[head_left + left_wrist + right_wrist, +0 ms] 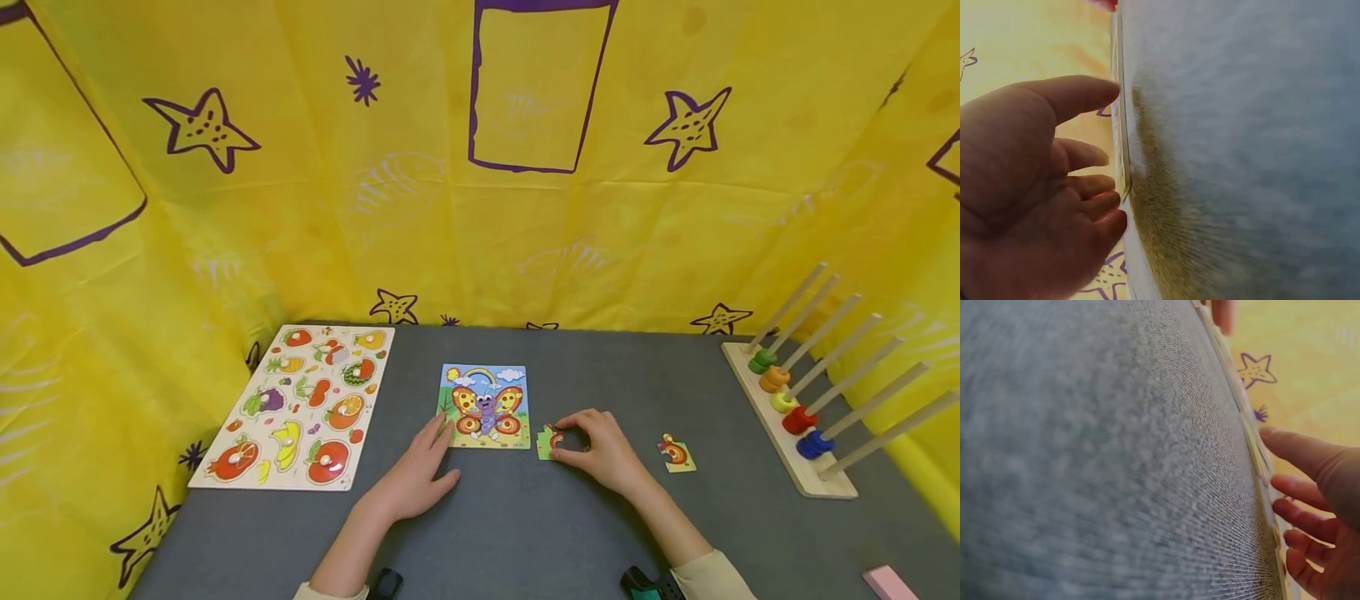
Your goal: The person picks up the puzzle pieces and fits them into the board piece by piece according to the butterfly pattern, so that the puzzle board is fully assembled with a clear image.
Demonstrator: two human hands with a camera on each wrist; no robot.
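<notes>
On the dark grey cloth-like bench (540, 533), as landmark: square butterfly puzzle board (487, 379), printed in blue, green and red. Just right of the board's lower right corner, apart from it: small green-and-red jigsaw piece (546, 444), flat. Right hand (602, 450): grip narrowed to a thumb-and-forefinger pinch on that piece. Left hand (415, 472): grip loose, holding nothing, fingertips at the board's lower left edge. Well right of the board: yellow-green jigsaw piece with a red-orange curl (678, 454). For sound handling, in judgement: pinch lightly by the edges, clear of the print; keep the piece level; align knobs and printed curves before any pressing; steady the board with relaxed left fingers, leaving its picture uncovered.
</notes>
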